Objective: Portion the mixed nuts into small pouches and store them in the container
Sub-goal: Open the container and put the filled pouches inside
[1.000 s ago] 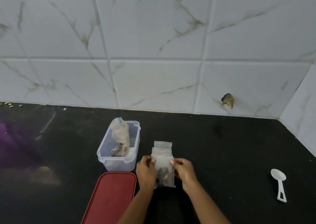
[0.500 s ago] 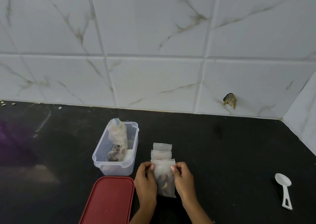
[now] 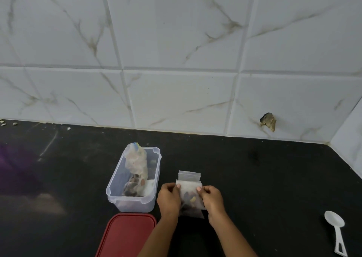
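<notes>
A clear plastic container [image 3: 135, 205] stands open on the black counter [image 3: 264, 178], its long side running away from the camera. Inside it a large, crumpled transparent bag [image 3: 137, 164] stands roughly upright and leans toward the far end. Mixed nuts, dark brown and tan, are gathered in the bag's bottom against the container's near end. A blue and yellow patch shows at the bag's top; it may be a clip or a label, but it is too small to read. The container's red lid [image 3: 125, 235] lies flat just in front of it.

Just right of the container, both hands hold a small translucent pouch [image 3: 191, 200] above the counter, with a few nuts (dark ones and one pale piece) visible low inside it. The left hand [image 3: 168, 199] has its fingers curled round the pouch's left edge, the thumb pressing on the front near the top. The right hand [image 3: 212, 200] pinches the right edge in the same way, thumb on the front. Behind the held pouch, touching or nearly touching it, lies a stack of empty pouches [image 3: 189, 175].

A white plastic spoon [image 3: 336, 231] lies well apart at the right, bowl pointing away from the person. The white marble-veined tile wall [image 3: 176, 41] behind has a broken hole [image 3: 268, 121] low on the right.
</notes>
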### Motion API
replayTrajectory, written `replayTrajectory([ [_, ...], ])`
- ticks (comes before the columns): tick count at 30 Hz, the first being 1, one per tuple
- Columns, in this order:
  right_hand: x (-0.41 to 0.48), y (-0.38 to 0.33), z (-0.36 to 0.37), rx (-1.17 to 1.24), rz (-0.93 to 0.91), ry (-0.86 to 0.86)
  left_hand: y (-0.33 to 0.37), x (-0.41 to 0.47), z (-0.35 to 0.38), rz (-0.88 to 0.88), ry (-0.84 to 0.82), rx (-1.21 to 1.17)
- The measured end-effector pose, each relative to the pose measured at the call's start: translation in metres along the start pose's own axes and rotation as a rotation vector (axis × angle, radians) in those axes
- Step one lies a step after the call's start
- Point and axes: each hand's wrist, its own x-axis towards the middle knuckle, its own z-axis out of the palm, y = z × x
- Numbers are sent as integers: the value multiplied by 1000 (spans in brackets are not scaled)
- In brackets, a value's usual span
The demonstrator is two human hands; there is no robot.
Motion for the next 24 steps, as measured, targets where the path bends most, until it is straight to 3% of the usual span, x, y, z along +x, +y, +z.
replayTrajectory([
  [9, -3, -3, -1, -31, 1, 4, -3, 6, 0, 9, -28, 34],
  [17, -18, -12, -12, 6, -74, 46, 1, -3, -2, 120, -1, 85],
  [24, 1, -45, -14, 199, 87, -54, 32, 18, 2, 147, -45, 86],
])
